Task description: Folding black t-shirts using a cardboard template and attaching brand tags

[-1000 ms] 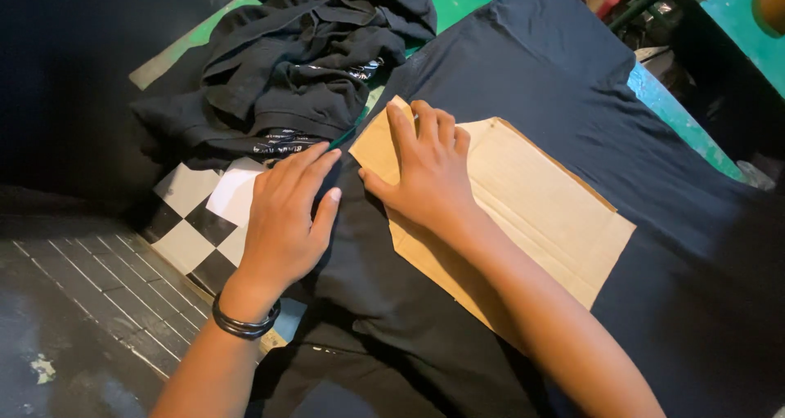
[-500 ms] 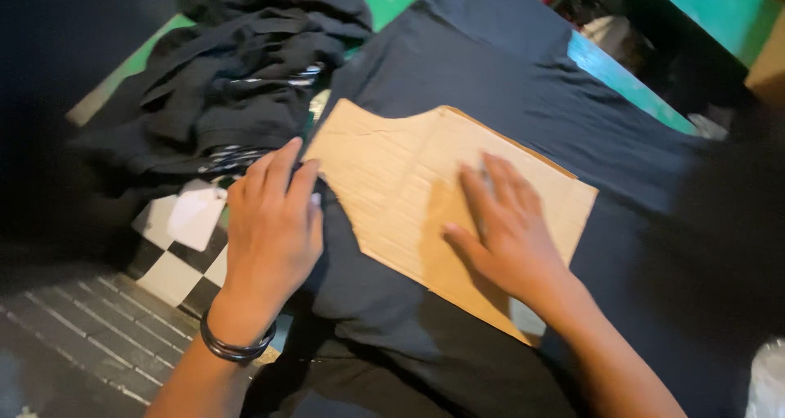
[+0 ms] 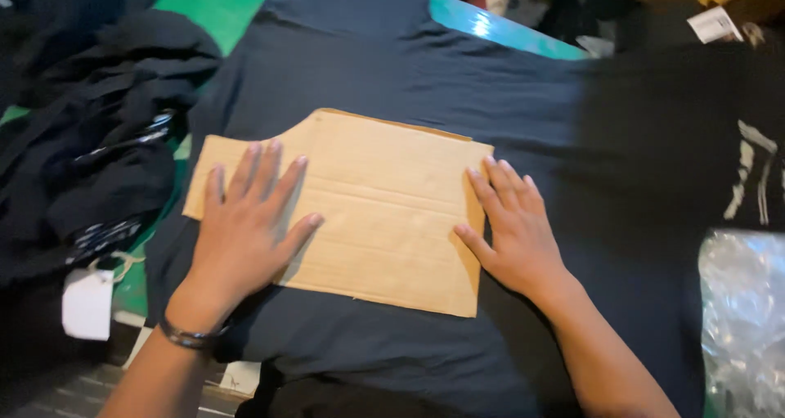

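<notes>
A brown cardboard template (image 3: 376, 205) lies flat on a dark navy shirt (image 3: 458, 83) spread over the green table. My left hand (image 3: 245, 230) presses flat on the cardboard's left part, fingers spread, a dark bracelet on its wrist. My right hand (image 3: 511, 226) lies flat at the cardboard's right edge, partly on the card and partly on the shirt. Neither hand grips anything.
A heap of black garments (image 3: 90, 148) sits at the left with a white tag (image 3: 87, 303) below it. Clear plastic wrapping (image 3: 744, 320) lies at the lower right. The green table edge (image 3: 499, 29) shows at the top, with a dark printed garment (image 3: 752, 173) at right.
My left hand has moved from the shirt onto the cardboard's left part. My right hand slid to the cardboard's right edge. The view has swung right, and the card lies squarer.
</notes>
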